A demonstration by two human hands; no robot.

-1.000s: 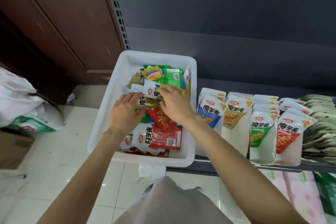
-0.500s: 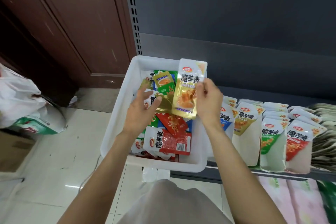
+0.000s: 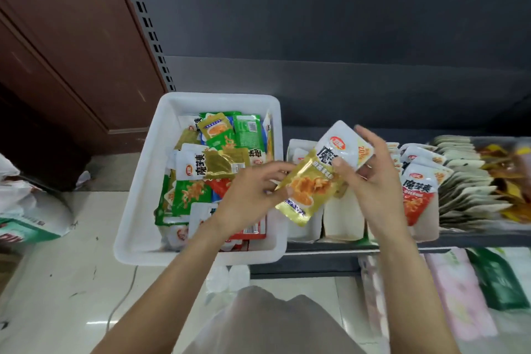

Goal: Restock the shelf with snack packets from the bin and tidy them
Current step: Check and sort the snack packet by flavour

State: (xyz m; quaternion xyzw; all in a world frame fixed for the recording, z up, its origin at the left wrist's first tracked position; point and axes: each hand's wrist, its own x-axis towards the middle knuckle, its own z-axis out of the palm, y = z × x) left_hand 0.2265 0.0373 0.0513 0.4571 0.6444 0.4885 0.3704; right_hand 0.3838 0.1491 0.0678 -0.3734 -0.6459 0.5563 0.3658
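A gold and white snack packet [image 3: 316, 178] hangs tilted in the air between the white bin [image 3: 143, 181] and the shelf rows. My right hand [image 3: 370, 181] grips its upper white end, thumb on the front. My left hand [image 3: 250, 198] pinches its lower left edge. The bin holds several loose packets in green, red, gold and white [image 3: 212, 164]. On the shelf [image 3: 316, 264] to the right, packets stand in upright rows in white boxes, among them a red and white packet [image 3: 416, 192].
A flat stack of pale packets [image 3: 471, 181] fills the shelf's far right. The lower shelf holds pink and green packages [image 3: 459, 296]. A white and green sack [image 3: 26, 215] lies on the tiled floor at left. A brown wooden panel [image 3: 71, 37] rises behind the bin.
Both hands lifted a gold packet out of the bin and carried it right, over the shelf rows. It went from upright to tilted.
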